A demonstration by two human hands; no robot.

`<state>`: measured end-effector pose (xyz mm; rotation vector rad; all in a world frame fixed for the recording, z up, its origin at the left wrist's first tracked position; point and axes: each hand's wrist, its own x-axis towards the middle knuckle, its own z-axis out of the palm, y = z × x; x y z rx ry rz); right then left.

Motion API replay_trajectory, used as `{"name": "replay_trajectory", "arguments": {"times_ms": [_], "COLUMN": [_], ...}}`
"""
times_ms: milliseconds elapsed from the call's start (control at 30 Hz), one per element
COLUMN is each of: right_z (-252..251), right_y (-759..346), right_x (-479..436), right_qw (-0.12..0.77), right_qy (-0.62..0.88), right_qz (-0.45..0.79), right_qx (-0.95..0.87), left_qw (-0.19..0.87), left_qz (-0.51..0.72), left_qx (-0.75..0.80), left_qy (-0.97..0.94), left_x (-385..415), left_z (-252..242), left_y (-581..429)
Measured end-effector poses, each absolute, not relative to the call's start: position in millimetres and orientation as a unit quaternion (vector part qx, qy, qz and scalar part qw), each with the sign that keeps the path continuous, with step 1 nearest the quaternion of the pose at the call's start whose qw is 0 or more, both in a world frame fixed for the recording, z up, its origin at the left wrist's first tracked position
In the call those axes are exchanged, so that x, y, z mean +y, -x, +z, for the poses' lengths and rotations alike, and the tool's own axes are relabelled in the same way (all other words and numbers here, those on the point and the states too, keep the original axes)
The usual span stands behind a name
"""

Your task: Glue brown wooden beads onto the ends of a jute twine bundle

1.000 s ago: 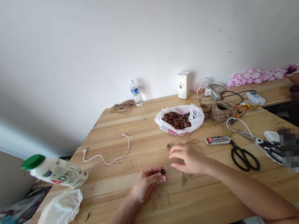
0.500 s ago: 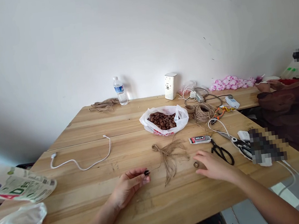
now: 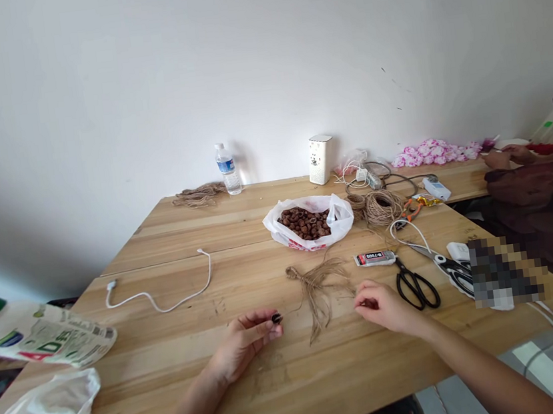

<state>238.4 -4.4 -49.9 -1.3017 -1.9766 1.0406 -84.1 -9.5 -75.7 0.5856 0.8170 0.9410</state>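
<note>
While my left hand [image 3: 246, 345] pinches a small dark bead [image 3: 276, 318] between thumb and fingertips, low over the table [image 3: 187, 342], my right hand [image 3: 387, 306] curls over something too small to identify; whether it grips, I cannot tell. A twine bundle [image 3: 315, 284] lies between them, with black scissors [image 3: 417, 287] just beyond my right hand.

Tiny and cropped
Could not identify dark bit [image 3: 276, 317] pinched in left hand [image 3: 246, 345]; saw green-capped bottle [image 3: 45, 336] cropped at left edge.

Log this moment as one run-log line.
left hand: pinches dark bead | right hand: touching small bead | twine bundle: between hands
</note>
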Motion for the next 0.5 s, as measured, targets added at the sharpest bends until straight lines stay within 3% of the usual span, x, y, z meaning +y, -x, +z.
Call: {"name": "replay_trajectory", "arguments": {"times_ms": [133, 233, 400, 500], "right_z": [-50, -45, -42, -45], "right_y": [-233, -228, -221, -219], "right_x": [-6, -8, -10, -9], "right_qw": [0.306, 0.315, 0.299, 0.286], "right_qy": [0.471, 0.439, 0.412, 0.465], "right_qz": [0.642, 0.732, 0.772, 0.69], "right_qx": [-0.522, -0.415, -0.381, -0.475], "left_qw": [0.773, 0.772, 0.77, 0.769], "left_qz": [0.434, 0.435, 0.435, 0.439], "left_qx": [0.375, 0.375, 0.377, 0.375], "left_qy": [-0.269, -0.271, -0.274, -0.275], "left_x": [-10, -9, -9, -8], "left_z": [-75, -74, -75, -75], "left_y": [83, 83, 84, 84]}}
